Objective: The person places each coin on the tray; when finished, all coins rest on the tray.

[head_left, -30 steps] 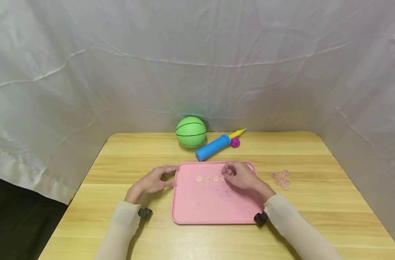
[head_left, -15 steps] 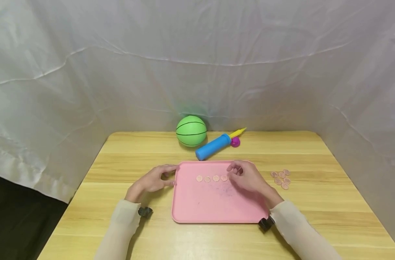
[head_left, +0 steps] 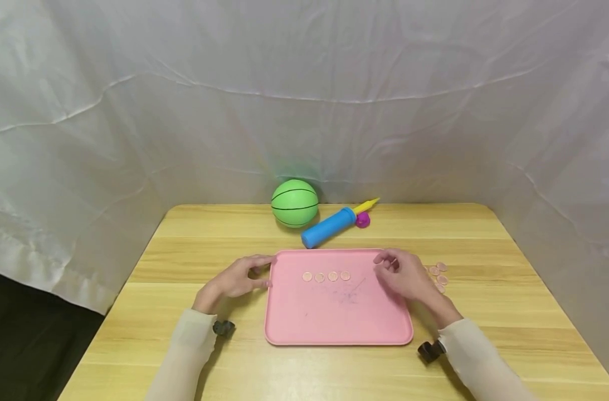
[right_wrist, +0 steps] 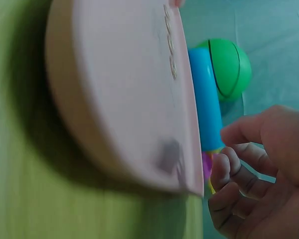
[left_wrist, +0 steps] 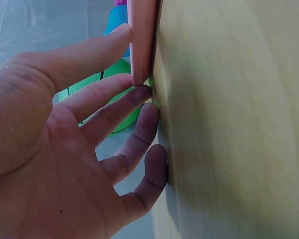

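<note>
The pink tray point(head_left: 309, 323) lies flat on the wooden table. Several copper-coloured coins point(head_left: 332, 276) form a straight row on its upper half. My left hand point(head_left: 236, 277) rests at the tray's left edge; in the left wrist view the thumb point(left_wrist: 104, 44) touches the rim and the other fingers reach down to the table. Over the tray's right side hovers my right hand point(head_left: 403, 274), its fingers loosely bent, and the right wrist view shows nothing between them. Just right of that hand is a loose group of coins point(head_left: 442, 280), partly hidden behind it.
Behind the tray lie a blue pump point(head_left: 328, 227) with a yellow nozzle point(head_left: 366, 206) and a small purple object point(head_left: 363, 220). A green ball point(head_left: 295, 203) with black lines sits at the table's back edge, close to the grey cloth point(head_left: 304, 111).
My right hand has moved right, away from the row of coins and towards the loose group. The row's rightmost coin is now fully uncovered. My left hand keeps its place.
</note>
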